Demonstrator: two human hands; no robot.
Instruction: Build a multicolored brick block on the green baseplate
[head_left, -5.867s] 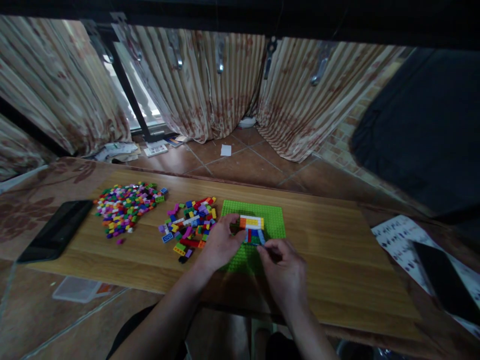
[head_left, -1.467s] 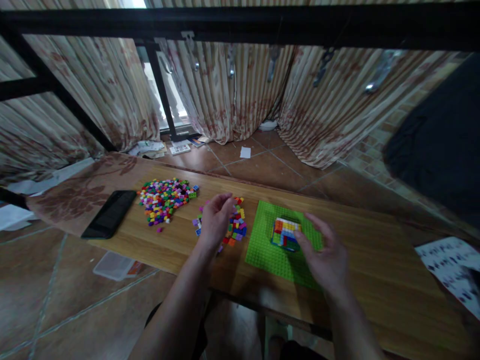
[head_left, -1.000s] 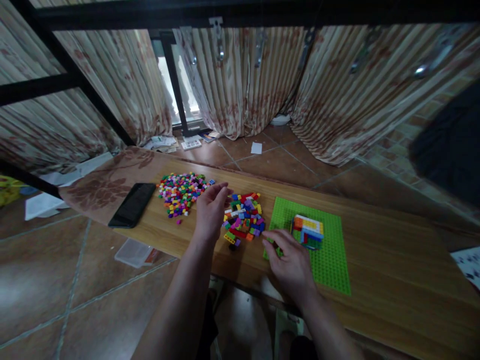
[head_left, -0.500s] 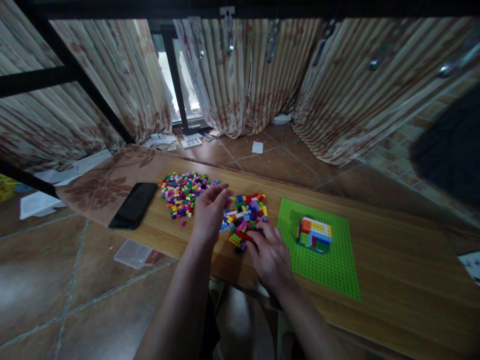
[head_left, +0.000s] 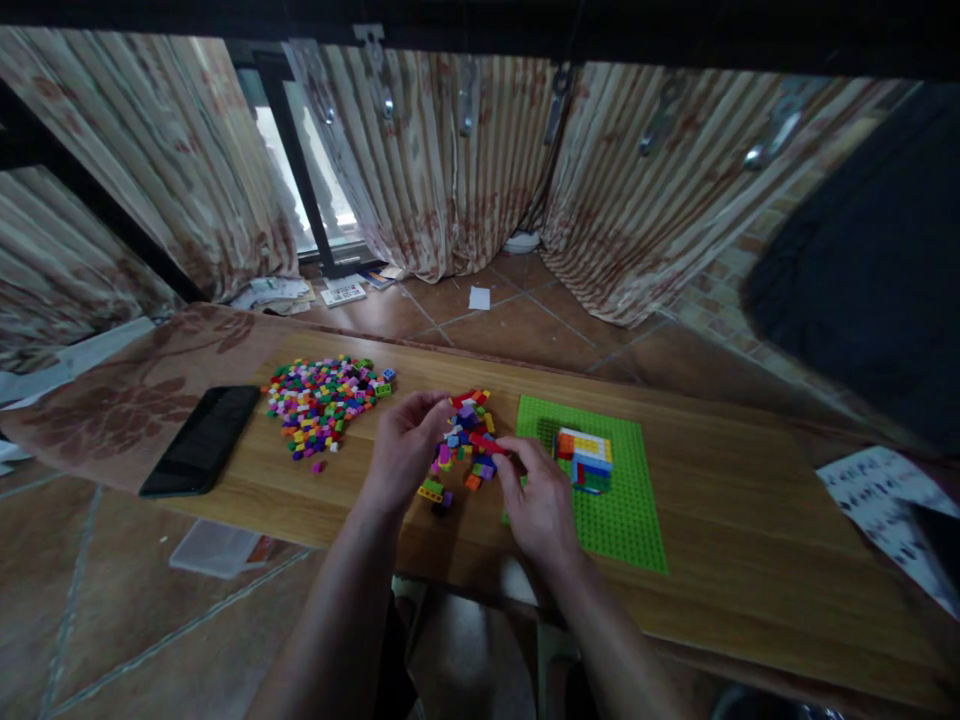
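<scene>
My right hand [head_left: 538,492] pinches a long red toy brick [head_left: 486,442] between thumb and fingers, over the front of a pile of larger bricks [head_left: 466,412]. At the left side of that pile is my left hand [head_left: 407,440], its thumb and fingers pressed together; what they hold, if anything, is hidden. Part of the pile lies behind both hands. To the right, a green baseplate [head_left: 637,530] bears a small block-shaped build [head_left: 592,462] of white, orange, yellow, blue and red bricks.
A heap of small coloured bricks [head_left: 322,395] lies left of my hands on the wooden table [head_left: 735,530]. Beyond it is a black phone [head_left: 201,440]. A clear plastic box [head_left: 214,548] sits on the floor, and a printed sheet [head_left: 885,510] is at the right.
The view has turned to the right. My right hand has lifted the red brick off the front of the pile. My left hand stays beside the pile, fingers still together.
</scene>
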